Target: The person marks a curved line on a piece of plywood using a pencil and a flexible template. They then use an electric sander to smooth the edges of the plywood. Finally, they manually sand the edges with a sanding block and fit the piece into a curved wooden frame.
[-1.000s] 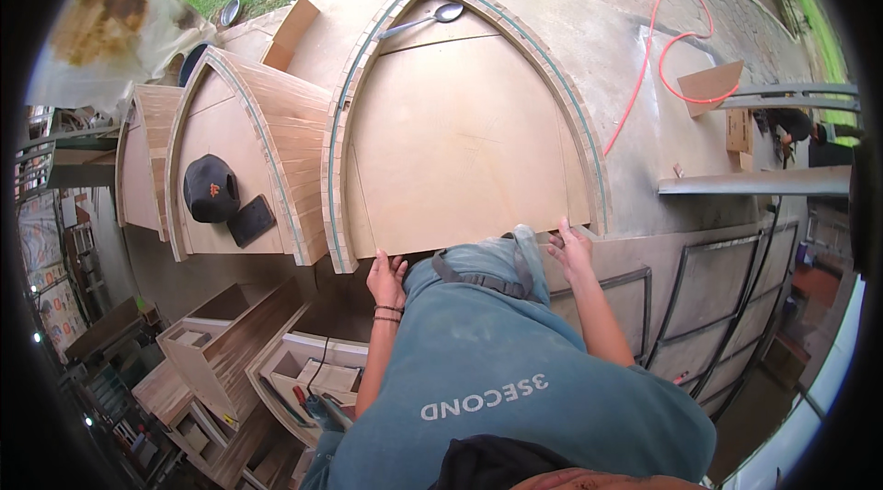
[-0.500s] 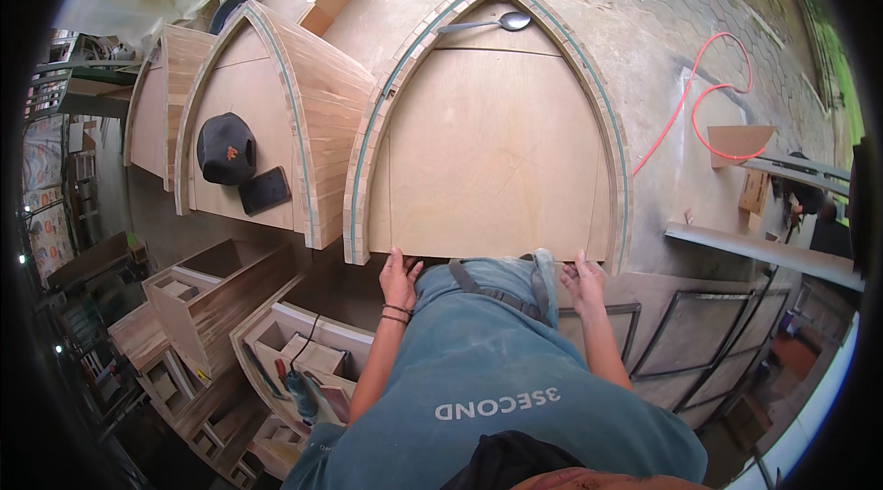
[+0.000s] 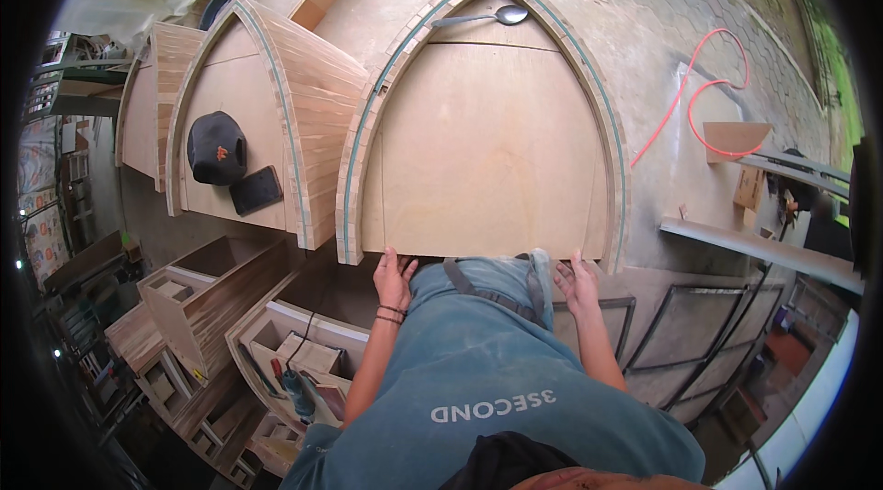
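Note:
In front of me lies a pale plywood panel (image 3: 487, 154) set inside a pointed-arch wooden frame (image 3: 353, 154) with a green stripe along its edge. My left hand (image 3: 393, 282) holds the panel's near edge at its left end, thumb tip at the top face. Near the right end of that edge, my right hand (image 3: 577, 284) grips it the same way. The fingers of both hands are partly hidden. A metal spoon (image 3: 511, 15) rests across the frame's pointed top. Dark bands circle my left wrist.
Left of the frame stands a similar arched wooden piece (image 3: 317, 94), bearing a black cap (image 3: 217, 149) and a phone (image 3: 256, 191). Wooden boxes (image 3: 221, 306) and a corded power tool (image 3: 297, 392) sit lower left. An orange hose (image 3: 692, 108) curls at the right, near a metal beam (image 3: 754, 252).
The whole view has shifted slightly, so things appear a little further left. Both hands stay at the panel's near edge, with no clear movement of the panel.

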### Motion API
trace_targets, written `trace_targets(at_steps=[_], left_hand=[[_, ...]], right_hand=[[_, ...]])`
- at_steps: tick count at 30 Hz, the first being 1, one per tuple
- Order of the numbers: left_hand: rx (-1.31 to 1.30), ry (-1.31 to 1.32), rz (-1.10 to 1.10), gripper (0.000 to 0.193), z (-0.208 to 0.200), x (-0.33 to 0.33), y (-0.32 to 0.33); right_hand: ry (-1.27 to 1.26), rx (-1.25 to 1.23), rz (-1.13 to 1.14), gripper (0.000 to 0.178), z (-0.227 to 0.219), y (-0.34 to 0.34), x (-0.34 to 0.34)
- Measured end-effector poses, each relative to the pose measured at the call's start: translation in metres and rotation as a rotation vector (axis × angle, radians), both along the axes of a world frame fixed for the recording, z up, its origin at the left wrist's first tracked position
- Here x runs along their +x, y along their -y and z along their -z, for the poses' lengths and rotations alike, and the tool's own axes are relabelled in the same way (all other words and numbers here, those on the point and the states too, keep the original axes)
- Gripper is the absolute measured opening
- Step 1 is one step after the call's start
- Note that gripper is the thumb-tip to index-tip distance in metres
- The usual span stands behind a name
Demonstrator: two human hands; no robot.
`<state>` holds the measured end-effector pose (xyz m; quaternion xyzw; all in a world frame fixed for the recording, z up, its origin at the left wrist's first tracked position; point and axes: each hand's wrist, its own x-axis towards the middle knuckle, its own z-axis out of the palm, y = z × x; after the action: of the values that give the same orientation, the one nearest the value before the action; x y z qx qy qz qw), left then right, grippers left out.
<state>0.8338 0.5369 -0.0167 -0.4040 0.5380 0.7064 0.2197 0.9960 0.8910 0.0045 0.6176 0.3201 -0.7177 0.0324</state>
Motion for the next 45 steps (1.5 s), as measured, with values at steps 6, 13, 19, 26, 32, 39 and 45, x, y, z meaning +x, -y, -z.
trace_targets(at_steps=[6,13,19,26,32,39,45], left_hand=[[-0.01,-0.012,0.033,0.038,-0.004,-0.001,-0.002],[-0.034,-0.018,-0.004,0.036,-0.002,-0.003,-0.003],[-0.048,-0.111,0.118,0.033,-0.011,0.002,-0.008],[0.088,-0.096,0.072,0.034,-0.003,0.007,-0.006],[0.188,-0.095,0.096,0.043,0.003,0.002,-0.022],[0.229,-0.165,0.081,0.045,0.014,-0.004,-0.03],[0.228,-0.194,0.083,0.041,0.03,0.001,-0.025]], right_hand=[[0.076,0.085,-0.129,0.041,0.004,0.0,0.003],[0.156,0.169,-0.286,0.053,-0.004,-0.003,0.0],[0.127,0.174,-0.281,0.056,0.001,-0.004,-0.004],[-0.007,0.068,-0.153,0.049,0.014,-0.009,0.006],[-0.1,0.073,-0.083,0.048,0.025,-0.003,0.008],[-0.142,0.103,-0.039,0.055,0.027,0.003,0.009],[-0.155,0.097,0.052,0.053,0.035,0.007,0.008]])
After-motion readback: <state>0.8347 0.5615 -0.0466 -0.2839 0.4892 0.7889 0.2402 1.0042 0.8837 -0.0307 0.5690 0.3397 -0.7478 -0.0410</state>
